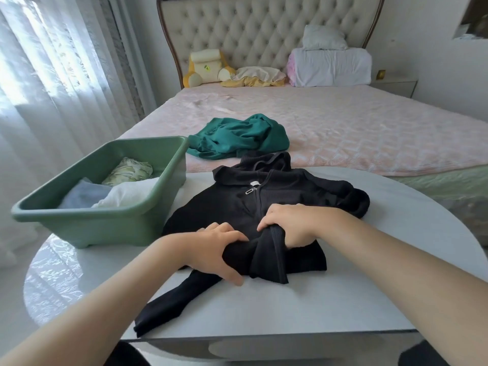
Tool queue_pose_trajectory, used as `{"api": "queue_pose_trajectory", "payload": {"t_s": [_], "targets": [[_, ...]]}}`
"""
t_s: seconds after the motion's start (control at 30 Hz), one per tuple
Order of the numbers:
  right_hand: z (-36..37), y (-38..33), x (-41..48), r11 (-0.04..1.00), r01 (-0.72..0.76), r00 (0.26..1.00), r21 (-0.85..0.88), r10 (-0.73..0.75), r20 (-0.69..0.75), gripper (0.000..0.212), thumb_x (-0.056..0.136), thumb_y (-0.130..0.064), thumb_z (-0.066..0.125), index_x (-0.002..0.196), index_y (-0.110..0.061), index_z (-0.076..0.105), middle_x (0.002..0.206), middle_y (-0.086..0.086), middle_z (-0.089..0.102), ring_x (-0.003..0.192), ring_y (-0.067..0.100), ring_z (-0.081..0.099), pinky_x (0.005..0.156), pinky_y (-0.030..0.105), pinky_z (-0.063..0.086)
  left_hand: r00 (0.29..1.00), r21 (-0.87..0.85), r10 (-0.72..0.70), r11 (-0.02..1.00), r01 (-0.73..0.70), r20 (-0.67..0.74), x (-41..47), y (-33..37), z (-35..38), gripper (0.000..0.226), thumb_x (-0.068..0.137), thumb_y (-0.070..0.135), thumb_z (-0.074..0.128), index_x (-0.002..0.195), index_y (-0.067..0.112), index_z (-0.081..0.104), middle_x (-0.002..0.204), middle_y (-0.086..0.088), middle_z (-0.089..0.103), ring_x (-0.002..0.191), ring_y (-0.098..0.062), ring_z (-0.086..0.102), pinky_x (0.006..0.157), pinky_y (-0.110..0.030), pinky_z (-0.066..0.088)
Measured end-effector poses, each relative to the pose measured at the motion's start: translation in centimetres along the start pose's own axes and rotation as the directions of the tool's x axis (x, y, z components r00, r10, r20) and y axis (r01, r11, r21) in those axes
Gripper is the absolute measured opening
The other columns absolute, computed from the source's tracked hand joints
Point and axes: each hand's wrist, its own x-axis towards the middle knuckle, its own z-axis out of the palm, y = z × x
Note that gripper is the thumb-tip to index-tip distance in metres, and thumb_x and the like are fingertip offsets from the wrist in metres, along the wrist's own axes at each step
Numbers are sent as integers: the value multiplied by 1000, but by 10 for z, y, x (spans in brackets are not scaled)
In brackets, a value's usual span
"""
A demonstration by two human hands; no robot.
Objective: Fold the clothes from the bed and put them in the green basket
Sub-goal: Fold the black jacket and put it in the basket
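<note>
A black zip-up hooded jacket (232, 202) lies face up on a grey table (396, 273), its hood toward the bed and one sleeve trailing to the front left. My left hand (215, 249) grips the bunched lower hem, thumb underneath. My right hand (293, 224) holds a fold of the same hem just to the right. The green basket (87, 223) stands at the table's left with folded pieces inside: a blue one, a white one and a leaf-print one. A crumpled teal garment (240, 137) lies on the pink bed (356, 128) beyond the jacket.
Pillows, a folded white blanket (332, 66) and a yellow plush toy (206, 67) sit against the tufted headboard. Sheer curtains (45, 83) hang at the left. The table's front edge is close to my body, and a nightstand (396, 84) stands at the far right.
</note>
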Motion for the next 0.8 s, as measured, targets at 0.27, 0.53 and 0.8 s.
{"api": "queue_pose_trajectory", "payload": {"t_s": [0.27,0.53,0.8], "targets": [[19,17,29,986,-98,914,133,142,-380,56,89,-3,45,126,-44,55,132,-15,50,114,29,49,105,36,35,917,106,-83,985,134,-391,29,-19,-11,40,99,28,50,138,36,49,134,4,49,122,-22,49,100,-40,40],[14,-1,21,981,81,895,-177,-150,-420,89,79,10,53,155,-31,32,158,-7,31,145,13,22,116,26,18,856,379,52,909,172,-515,36,-9,-28,54,81,28,61,133,34,50,131,2,43,119,-23,40,98,-34,33],[15,-6,5,991,42,903,-127,-92,-421,65,74,0,48,127,-36,60,104,-10,52,104,16,49,101,34,34,939,-14,-4,1000,-1,-343,33,-11,-19,41,80,5,57,110,34,59,107,6,61,104,-20,57,85,-37,52]]}}
